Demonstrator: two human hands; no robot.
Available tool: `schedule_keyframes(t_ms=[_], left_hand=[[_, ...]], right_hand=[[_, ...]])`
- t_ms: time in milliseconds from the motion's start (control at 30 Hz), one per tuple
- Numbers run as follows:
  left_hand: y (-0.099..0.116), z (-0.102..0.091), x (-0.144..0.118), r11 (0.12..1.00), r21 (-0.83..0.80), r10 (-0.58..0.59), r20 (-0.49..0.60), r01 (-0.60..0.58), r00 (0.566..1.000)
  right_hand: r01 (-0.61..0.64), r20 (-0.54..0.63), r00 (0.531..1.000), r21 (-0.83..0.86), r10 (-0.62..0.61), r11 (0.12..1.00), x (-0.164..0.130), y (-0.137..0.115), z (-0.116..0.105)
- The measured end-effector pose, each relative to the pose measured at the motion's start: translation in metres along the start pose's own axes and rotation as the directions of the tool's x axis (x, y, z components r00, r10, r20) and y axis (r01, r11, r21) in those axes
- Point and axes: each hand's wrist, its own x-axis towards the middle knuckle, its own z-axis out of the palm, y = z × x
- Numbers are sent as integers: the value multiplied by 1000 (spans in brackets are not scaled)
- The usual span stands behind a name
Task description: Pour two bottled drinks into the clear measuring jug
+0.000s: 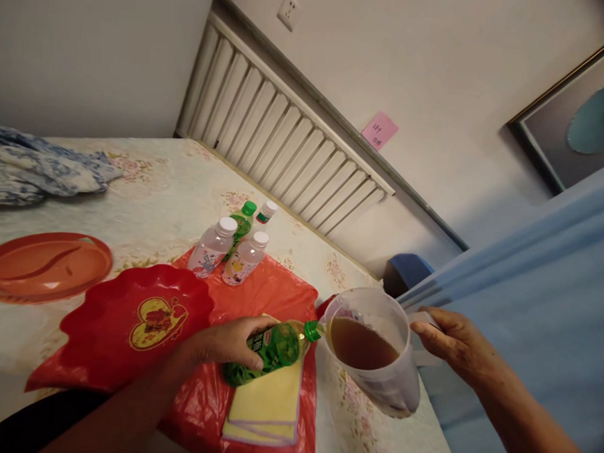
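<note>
My left hand (234,344) is wrapped round a green plastic drink bottle (281,346) that leans over a folded yellow cloth (269,399). A green piece (312,330) sits at the bottle's mouth; whether it is a cap or an open fitting I cannot tell. Right at that mouth is the spout of a clear plastic pitcher (395,391), tilted toward the bottle and partly filled with brown liquid (359,344). My right hand (454,340) grips the pitcher's handle. Whether liquid is passing between them is not clear.
A red scalloped tray (92,317) and several small bottles (243,261) stand on or beside a red plastic bag (284,292). Farther left lie an orange oval lid (90,261) and a blue-white cloth (49,172). A radiator (286,125) lines the wall behind the table.
</note>
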Motion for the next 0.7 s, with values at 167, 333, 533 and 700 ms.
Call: schedule_keyframes(t_ms=[167,333,533,700], left_hand=[[-1,0,1,998,-57,-24,-14,23,1000],[-5,0,2,995,-97,-17,-11,15,1000],[-4,0,1,996,-87,-29,-23,27,999],[-2,0,1,997,-67,-28,-19,26,999]], right_hand=[[4,10,1000,22,-4,1000,1,4,0],[14,24,1000,28,-14,1000,1,4,1],[26,8,1000,-3,-26,1000,1,5,0],[36,6,999,5,-36,999,1,5,0]])
